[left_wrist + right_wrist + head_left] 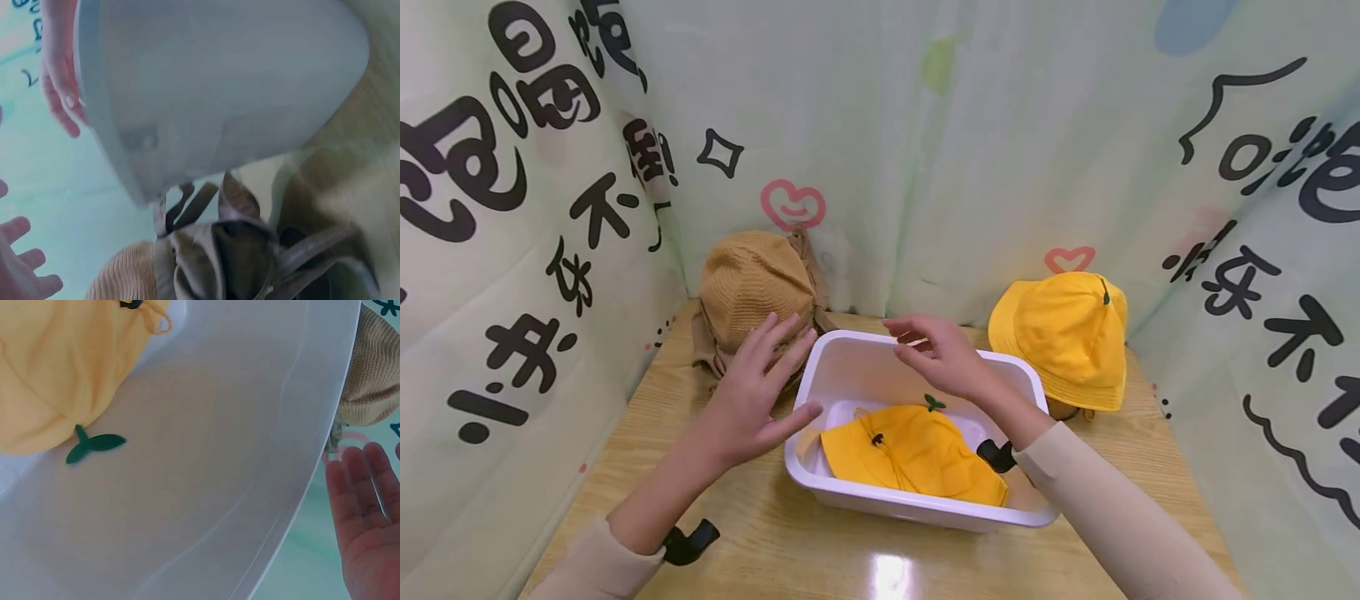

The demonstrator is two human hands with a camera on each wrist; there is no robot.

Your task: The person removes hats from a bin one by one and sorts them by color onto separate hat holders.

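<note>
A yellow bucket hat (917, 450) with a green sprout on its crown lies in a white plastic tub (895, 503). In the head view my left hand (748, 408) hovers over the tub's left side, fingers spread, holding nothing. Behind it, at the back left, a tan knitted hat (752, 283) covers the top of a brown fabric bag or backpack (200, 262) with straps. My right hand (943, 358) is over the tub's back rim, its fingers loosely bent and holding nothing. The right wrist view shows the sprout (94, 444) close up.
Another yellow bucket hat (1067, 333) with a sprout stands at the back right, resting on something mostly hidden. A wooden table (760, 542) carries everything. Printed curtains (880, 158) hang behind it and along both sides.
</note>
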